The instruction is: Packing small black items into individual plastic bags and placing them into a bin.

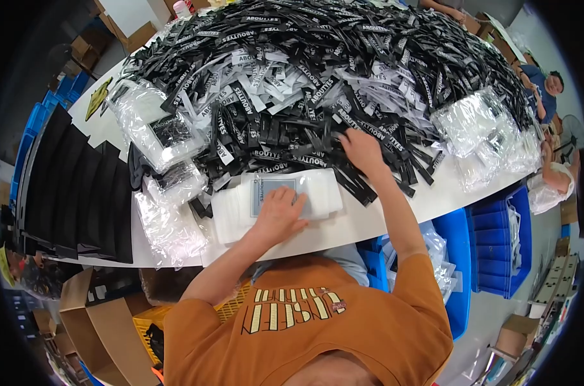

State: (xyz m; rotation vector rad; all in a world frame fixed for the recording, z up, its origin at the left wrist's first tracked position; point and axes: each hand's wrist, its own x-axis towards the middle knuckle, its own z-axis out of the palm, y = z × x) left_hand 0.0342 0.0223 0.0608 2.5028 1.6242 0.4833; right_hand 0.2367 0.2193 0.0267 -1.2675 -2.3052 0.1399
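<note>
My left hand (281, 214) rests with fingers spread on a stack of white translucent packaging bags (229, 207) at the table's near edge. Under its fingertips lies a grey printed panel (263, 186). To the right and farther in, my right hand (357, 147) reaches into a large heap of black printed strips (272, 130); its fingertips touch the strips, but whether they grip one I cannot tell. White printed strips (267, 82) lie among the black ones. Clear plastic packets stand in piles on the left (152, 125) and on the right (470, 120).
Black folded sheets (75, 193) stand in a row at the left end of the white table (359, 227). Blue plastic crates (494, 251) and an open cardboard box (108, 318) sit below the near edge. Other people are at the far right and far left.
</note>
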